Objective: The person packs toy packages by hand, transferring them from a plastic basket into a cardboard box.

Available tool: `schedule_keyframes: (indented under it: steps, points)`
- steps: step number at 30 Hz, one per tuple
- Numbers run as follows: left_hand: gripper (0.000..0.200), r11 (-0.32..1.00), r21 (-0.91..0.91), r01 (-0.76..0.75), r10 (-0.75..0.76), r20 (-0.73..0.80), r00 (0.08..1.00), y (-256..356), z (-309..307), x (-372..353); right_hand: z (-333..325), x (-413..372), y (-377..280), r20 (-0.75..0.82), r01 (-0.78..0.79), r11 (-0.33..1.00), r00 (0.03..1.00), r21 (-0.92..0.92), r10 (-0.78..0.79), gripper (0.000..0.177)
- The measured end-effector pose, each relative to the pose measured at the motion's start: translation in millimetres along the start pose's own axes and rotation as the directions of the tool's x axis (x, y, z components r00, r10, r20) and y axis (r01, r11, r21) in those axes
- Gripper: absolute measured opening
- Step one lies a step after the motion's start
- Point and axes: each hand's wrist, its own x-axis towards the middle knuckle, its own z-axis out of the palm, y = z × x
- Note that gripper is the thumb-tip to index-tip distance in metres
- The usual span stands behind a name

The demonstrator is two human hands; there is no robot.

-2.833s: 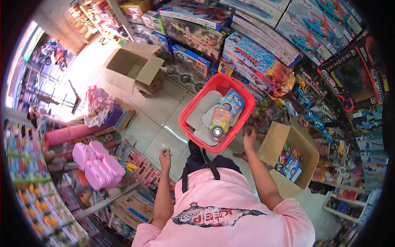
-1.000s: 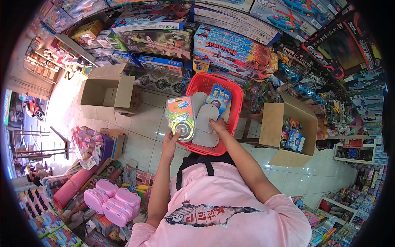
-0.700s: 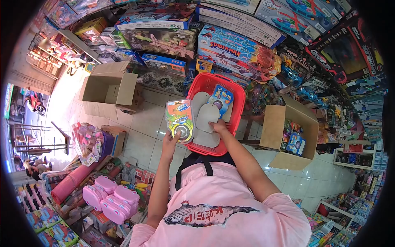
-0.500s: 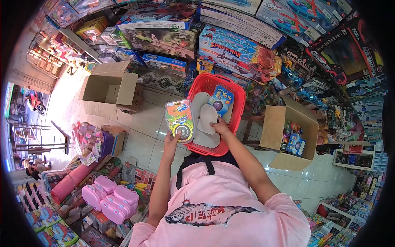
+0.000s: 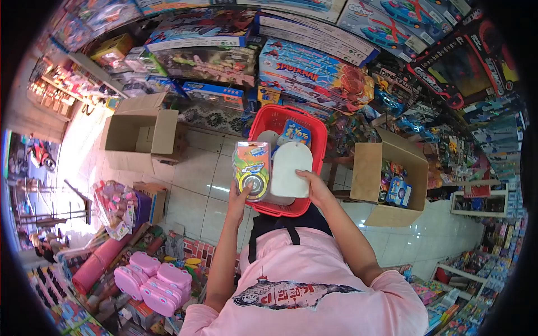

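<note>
My left hand (image 5: 239,197) holds a carded yoyo pack (image 5: 253,168), its thumb on the clear round part. A white rounded card (image 5: 292,168) is in my right hand (image 5: 311,186), gripped at its right edge. Both items are raised over a red plastic basket (image 5: 319,137) in front of me. Inside the basket lie a blue yoyo pack (image 5: 296,132) and grey rounded pieces (image 5: 268,137), partly covered by what I hold.
An open cardboard box (image 5: 131,131) stands on the left floor. Another box (image 5: 367,171) with packs inside is at the right. Shelves with a Spiderman box (image 5: 297,73) run behind. Pink cases (image 5: 162,288) are at lower left.
My right hand has lifted the rounded card up out of the basket, beside the carded pack. My left hand has moved slightly right with its pack.
</note>
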Motion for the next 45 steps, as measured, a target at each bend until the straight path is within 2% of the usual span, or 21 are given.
schedule_keyframes:
  steps: [1, 3, 5, 6, 11, 13, 17, 20, 23, 25, 28, 31, 33, 37, 39, 40, 41, 42, 43, 44, 45]
  points:
    - [0.056, 0.999, -0.054, 0.007, -0.006, 0.020, 1.000, -1.7, 2.3, 0.0, -0.6, -7.0, 0.1, 0.005, -0.067, 0.989, 0.998, 0.134, 0.067, 0.053]
    - [0.057, 0.992, -0.118, 0.043, -0.037, 0.053, 0.998, -5.3, 7.7, 0.5, -6.9, -18.5, 3.6, 0.004, -0.045, 0.981, 0.999, 0.188, 0.045, 0.053]
    - [0.058, 0.922, -0.355, 0.154, -0.127, 0.099, 0.987, -6.7, 15.4, -2.2, -15.8, -28.4, 3.5, 0.006, -0.022, 0.971, 1.000, 0.236, 0.021, 0.052]
    - [0.059, 0.896, -0.388, 0.217, -0.183, 0.124, 0.975, -5.9, 19.3, -4.3, -22.6, -34.6, 2.5, 0.015, -0.053, 0.969, 0.999, 0.240, 0.051, 0.053]
    - [0.061, 0.894, -0.315, 0.319, -0.271, 0.188, 0.944, -27.6, 39.8, 1.7, -59.4, -64.5, -0.6, -0.046, -0.055, 0.983, 0.997, 0.176, 0.064, 0.056]
    - [0.064, 0.945, -0.172, 0.277, -0.235, 0.230, 0.944, -26.3, 58.2, 1.1, -71.0, -77.1, -4.0, -0.056, 0.010, 0.971, 0.998, 0.241, 0.004, 0.062]
    - [0.063, 0.939, -0.147, 0.311, -0.262, 0.283, 0.923, -38.9, 92.7, 4.4, -106.1, -103.7, -16.7, -0.112, 0.084, 0.952, 0.992, 0.293, -0.053, 0.068]
    - [0.061, 0.943, -0.107, 0.314, -0.271, 0.301, 0.914, -43.9, 129.9, 3.0, -138.4, -125.1, -31.0, 0.001, 0.201, 0.850, 0.973, 0.488, -0.230, 0.070]
    - [0.060, 0.952, -0.072, 0.299, -0.262, 0.318, 0.911, -66.7, 167.1, 7.5, -195.1, -137.6, -27.9, -0.041, 0.141, 0.835, 0.989, 0.532, -0.141, 0.064]
    - [0.059, 0.957, -0.058, 0.284, -0.249, 0.336, 0.908, -79.7, 198.2, 4.4, -240.7, -138.3, -15.1, -0.220, 0.252, 0.938, 0.955, 0.237, -0.201, 0.059]
    - [0.059, 0.977, -0.007, 0.212, -0.201, 0.298, 0.933, -97.6, 249.0, -5.2, -292.8, -164.6, -21.8, -0.301, 0.298, 0.947, 0.920, 0.119, -0.252, 0.050]
    - [0.058, 0.978, 0.034, 0.206, -0.207, 0.284, 0.936, -118.5, 290.7, -13.9, -338.8, -191.6, -33.2, -0.345, 0.276, 0.923, 0.922, 0.269, -0.175, 0.043]
    - [0.057, 0.971, 0.041, 0.234, -0.236, 0.254, 0.938, -128.4, 313.4, -21.1, -366.6, -201.4, -45.2, -0.409, 0.223, 0.939, 0.907, 0.260, -0.102, 0.038]
    - [0.055, 0.982, 0.032, 0.184, -0.186, 0.236, 0.954, -135.4, 344.4, -34.7, -408.2, -203.7, -60.6, -0.337, 0.311, 0.879, 0.923, 0.363, -0.187, 0.036]
    - [0.056, 0.983, 0.009, 0.186, -0.183, 0.230, 0.956, -136.1, 350.1, -41.1, -423.5, -190.8, -63.1, -0.296, 0.305, 0.952, 0.909, -0.003, -0.293, 0.035]
    - [0.056, 0.986, 0.028, 0.166, -0.168, 0.225, 0.960, -136.4, 351.6, -43.0, -425.5, -181.1, -64.3, -0.353, 0.264, 0.950, 0.884, -0.165, -0.307, 0.046]
    - [0.056, 0.986, 0.032, 0.162, -0.165, 0.212, 0.963, -137.1, 352.5, -45.7, -425.9, -172.1, -63.6, -0.343, 0.260, 0.952, 0.890, -0.160, -0.300, 0.046]
    - [0.056, 0.988, 0.026, 0.152, -0.154, 0.205, 0.967, -138.2, 352.9, -47.7, -424.6, -163.4, -63.3, -0.294, 0.269, 0.848, 0.854, -0.457, -0.429, 0.049]
    - [0.055, 0.990, 0.020, 0.140, -0.141, 0.199, 0.970, -137.8, 353.4, -49.9, -424.3, -152.3, -60.4, -0.204, 0.256, 0.658, 0.818, -0.708, -0.538, 0.053]
    - [0.055, 0.991, 0.024, 0.134, -0.136, 0.190, 0.972, -137.1, 353.6, -52.7, -421.8, -139.6, -57.7, -0.196, 0.263, 0.660, 0.821, -0.703, -0.536, 0.053]
    - [0.055, 0.990, 0.021, 0.137, -0.139, 0.179, 0.974, -135.5, 355.1, -56.3, -422.8, -122.9, -50.9, -0.145, 0.215, 0.574, 0.844, -0.790, -0.516, 0.058]
